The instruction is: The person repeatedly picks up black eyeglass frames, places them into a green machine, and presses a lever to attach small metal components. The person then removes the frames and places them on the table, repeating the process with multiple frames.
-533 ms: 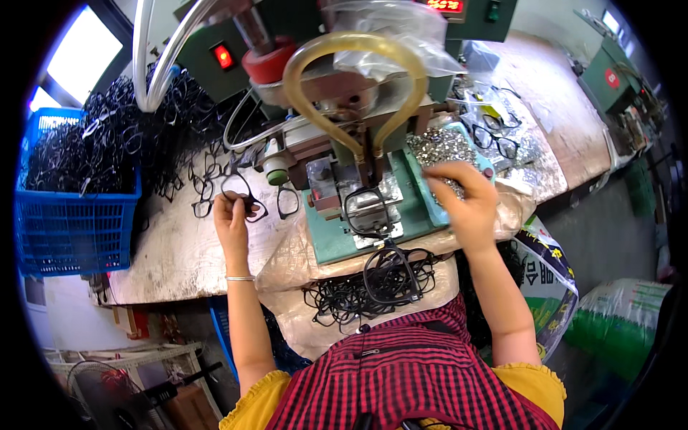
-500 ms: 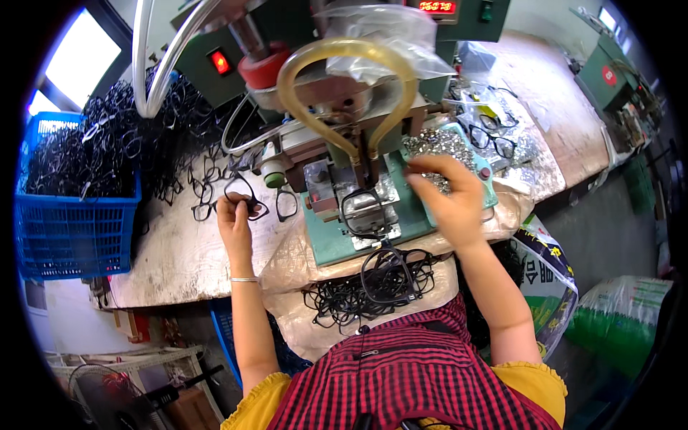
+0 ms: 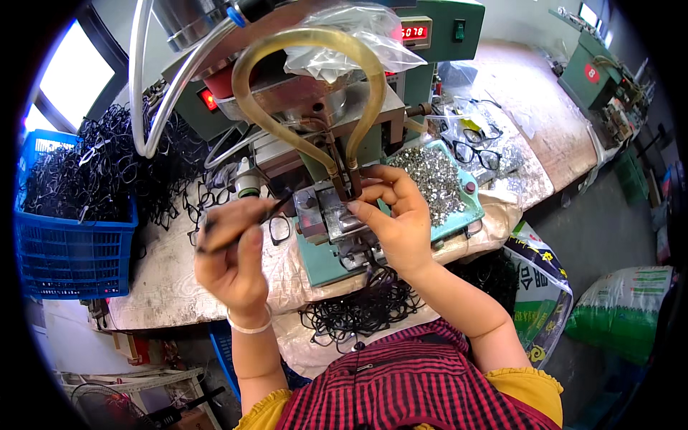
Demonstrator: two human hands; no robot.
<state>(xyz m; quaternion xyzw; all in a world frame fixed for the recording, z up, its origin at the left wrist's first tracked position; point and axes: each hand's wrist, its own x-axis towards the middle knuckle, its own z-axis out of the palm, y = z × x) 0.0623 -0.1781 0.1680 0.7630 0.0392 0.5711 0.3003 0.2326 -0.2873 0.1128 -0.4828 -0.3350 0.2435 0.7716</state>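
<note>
— Nearest the metal fixture (image 3: 331, 215), on the lap side?
— Heap of finished black frames (image 3: 365, 308), just below the fixture's green base (image 3: 326, 261), spilling toward the checked shirt.

— Left hand (image 3: 231, 254)?
— Raised left of the fixture, fingers closed around a black eyeglass frame (image 3: 276, 223); one lens rim hanging just beside the fixture's left face.

— Right hand (image 3: 398, 218)?
— Against the fixture's right side, thumb and forefinger pinched narrow at the block under the two probes. Possibly a small metal part between them; too small to tell.

— Right of the fixture?
— Teal tray (image 3: 469, 208) of small silver parts (image 3: 433, 179), touching the right hand's back.

— Above it?
— Yellowish tube loop (image 3: 308, 50) arching down into the fixture.

— Far left of the fixture?
— Blue crate (image 3: 72, 251) piled with black frames, well apart.
</note>
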